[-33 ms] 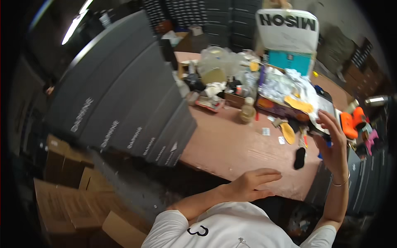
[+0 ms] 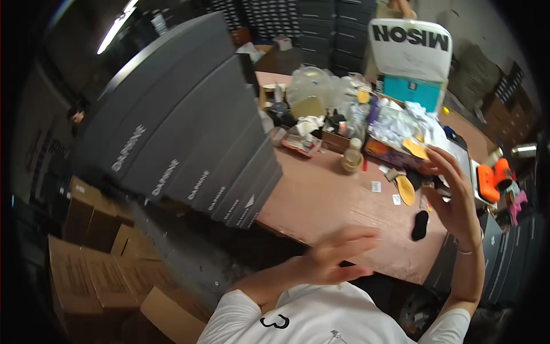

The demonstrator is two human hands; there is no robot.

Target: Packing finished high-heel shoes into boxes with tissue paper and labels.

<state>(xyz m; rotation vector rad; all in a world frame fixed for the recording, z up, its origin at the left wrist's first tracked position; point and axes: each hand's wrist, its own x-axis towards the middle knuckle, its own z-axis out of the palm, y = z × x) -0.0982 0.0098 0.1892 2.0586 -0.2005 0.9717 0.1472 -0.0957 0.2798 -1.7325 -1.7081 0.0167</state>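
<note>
Over the near edge of the pinkish-brown table [image 2: 321,200], my left hand [image 2: 342,252] points rightward, its fingers stretched and the thumb apart. It is slightly blurred and holds nothing. My right hand [image 2: 455,200] is raised above the table's right side with thumb and fingers spread and a bracelet at the wrist. Nothing shows in its grasp. Beside it lie a black oval pad [image 2: 420,225] and a yellow insole-shaped piece [image 2: 405,190]. Small white labels [image 2: 376,187] are just left of these. Another yellow piece [image 2: 415,149] rests on a box of crumpled white paper [image 2: 395,123].
A tall stack of dark grey boxes [image 2: 189,126] rises at left. Cartons [image 2: 86,275] stand on the floor below. A capped bottle [image 2: 352,157] and cluttered trays occupy the table's far side. An orange tool [image 2: 488,182] sits at right, above more grey boxes [image 2: 492,252].
The view has shifted, so the scene sits a little further right and lower. My left hand has lifted slightly, its fingers more spread. My right hand has moved a bit leftward over the table.
</note>
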